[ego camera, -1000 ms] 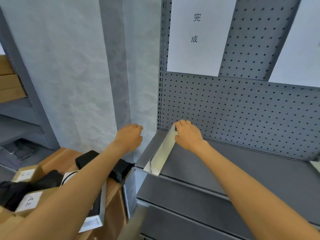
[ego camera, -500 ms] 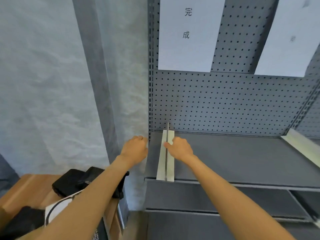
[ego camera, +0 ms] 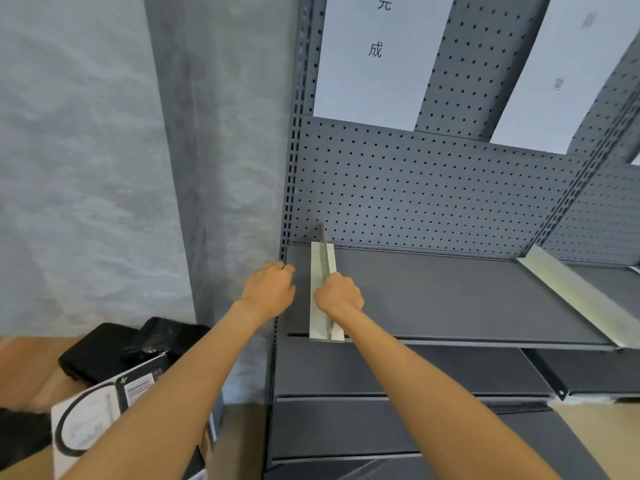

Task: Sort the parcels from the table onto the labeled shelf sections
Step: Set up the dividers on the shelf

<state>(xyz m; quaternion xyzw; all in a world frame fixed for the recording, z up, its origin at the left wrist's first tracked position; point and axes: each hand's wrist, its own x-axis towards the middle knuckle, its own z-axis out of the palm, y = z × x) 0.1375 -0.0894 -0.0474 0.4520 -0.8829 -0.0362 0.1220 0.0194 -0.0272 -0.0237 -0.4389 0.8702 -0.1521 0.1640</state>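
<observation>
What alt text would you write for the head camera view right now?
The right hand grips a pale metal shelf divider standing on a dark grey metal shelf, while the left hand hovers curled at the shelf's left edge. Black parcels lie lower left.

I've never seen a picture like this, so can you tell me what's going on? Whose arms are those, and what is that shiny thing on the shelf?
The camera sits on a person's head, looking down at their own arms. The right hand has its fingers curled round a shiny metal divider that stands on a grey shelf. The left hand is a loose fist beside the shelf's left post and seems to hold nothing. White paper signs hang on the holey back wall. Down at the left, black parcels and a white box wait on a table.
</observation>
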